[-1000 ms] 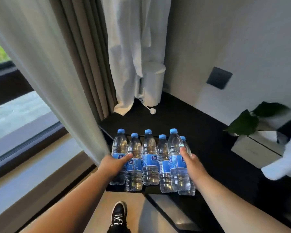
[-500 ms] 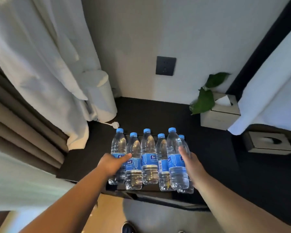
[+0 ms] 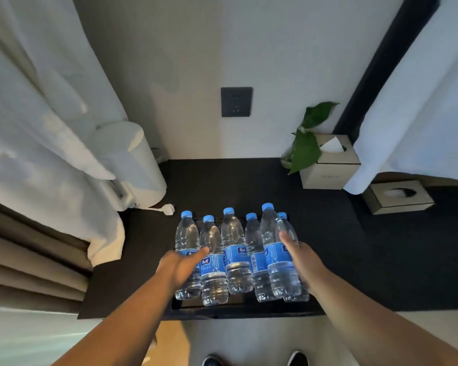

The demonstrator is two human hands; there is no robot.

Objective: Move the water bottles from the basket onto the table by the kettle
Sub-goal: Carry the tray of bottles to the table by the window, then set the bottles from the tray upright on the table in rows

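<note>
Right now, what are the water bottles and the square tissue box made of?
The water bottles: clear, glossy plastic, most likely; you see through them, and the sides are ribbed. The tissue box: matte beige with dark edges, maybe leather or board; the picture cannot settle which.

Wall socket point(image 3: 236, 101) — plant point(image 3: 305, 151), tissue box point(image 3: 328, 171)

Dark surface point(image 3: 328, 260): white kettle point(image 3: 140, 167) at far left corner, black basket point(image 3: 185, 305) at front edge, tissue box point(image 3: 331, 167) far right.

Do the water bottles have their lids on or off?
On: all six water bottles have a blue cap sitting on top.
</note>
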